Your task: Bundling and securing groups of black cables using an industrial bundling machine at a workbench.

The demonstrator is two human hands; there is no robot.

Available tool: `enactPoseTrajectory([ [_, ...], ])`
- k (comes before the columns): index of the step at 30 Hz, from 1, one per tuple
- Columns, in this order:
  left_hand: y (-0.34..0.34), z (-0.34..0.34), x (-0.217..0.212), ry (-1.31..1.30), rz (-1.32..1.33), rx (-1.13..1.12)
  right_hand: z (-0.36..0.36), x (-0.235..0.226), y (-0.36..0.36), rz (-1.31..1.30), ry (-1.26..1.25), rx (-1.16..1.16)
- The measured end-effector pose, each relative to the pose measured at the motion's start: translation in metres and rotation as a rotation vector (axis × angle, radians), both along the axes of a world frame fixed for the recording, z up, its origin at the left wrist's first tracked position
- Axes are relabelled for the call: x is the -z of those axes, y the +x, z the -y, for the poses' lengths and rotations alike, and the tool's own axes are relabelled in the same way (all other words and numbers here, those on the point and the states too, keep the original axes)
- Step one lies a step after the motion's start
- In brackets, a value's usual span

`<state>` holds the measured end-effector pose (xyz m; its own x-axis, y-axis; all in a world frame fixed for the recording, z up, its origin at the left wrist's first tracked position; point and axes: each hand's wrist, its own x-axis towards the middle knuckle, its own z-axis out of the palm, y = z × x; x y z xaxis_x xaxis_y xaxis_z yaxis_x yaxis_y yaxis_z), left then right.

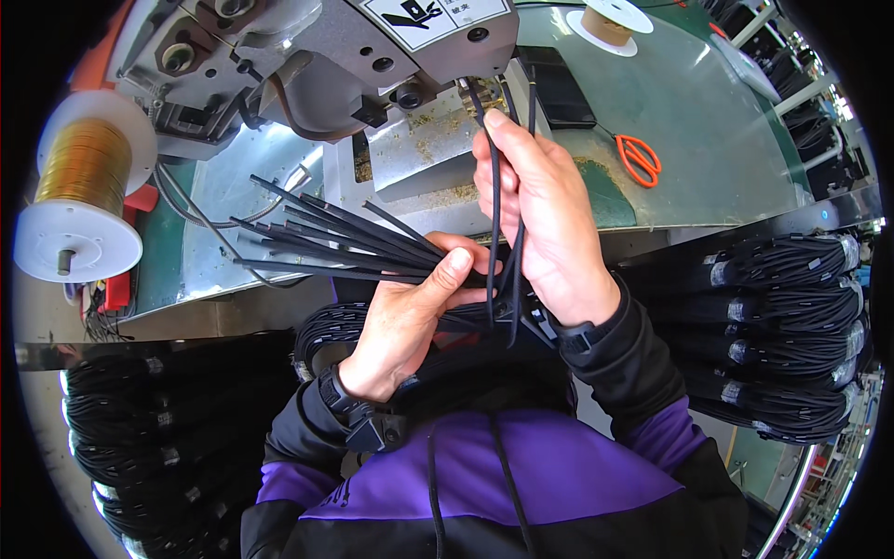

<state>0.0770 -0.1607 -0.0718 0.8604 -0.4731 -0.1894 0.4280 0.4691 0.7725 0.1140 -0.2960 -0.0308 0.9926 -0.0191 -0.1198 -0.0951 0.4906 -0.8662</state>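
Observation:
My left hand [400,321] is closed around a fan of thin black cords [335,244], the thumb pressed across them and their cut ends pointing left. Close by on the right, my right hand [549,210] pinches a single black cord [494,200] between thumb and fingers. The upper end of that cord is up against the head of a grey metal machine [317,47]. More black cord [518,279] hangs down along my right palm. Below the machine head sits a metal block [424,154] sprinkled with small golden scraps.
A spool of gold-coloured wire [86,168] stands at left. Orange-handled scissors [639,160], a flat black device [556,88] and a white spool [610,26] lie on the green tabletop [694,130]. Tied black cord bundles hang at right [787,321] and left [163,447].

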Motion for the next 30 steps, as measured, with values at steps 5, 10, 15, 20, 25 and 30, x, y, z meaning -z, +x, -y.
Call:
enactPoseTrajectory([
  [5,-0.001,0.001,0.001,-0.035,0.035,-0.063,-0.006,-0.003,0.0,0.037,-0.117,0.055],
  [10,0.0,0.003,0.004,0.03,0.054,-0.147,-0.004,0.021,-0.02,0.302,-0.51,-0.039],
  [15,-0.002,0.004,0.006,0.104,0.116,-0.085,0.002,0.022,-0.03,0.298,-0.532,0.081],
  [20,-0.001,-0.002,-0.001,0.041,0.114,-0.146,0.006,0.002,-0.019,0.07,-0.172,0.112],
  [25,0.0,-0.009,-0.009,-0.07,0.088,-0.186,-0.004,-0.002,-0.002,-0.03,-0.034,0.067],
  [30,0.002,-0.01,-0.014,-0.086,0.075,-0.217,-0.012,0.002,0.01,-0.024,0.064,0.105],
])
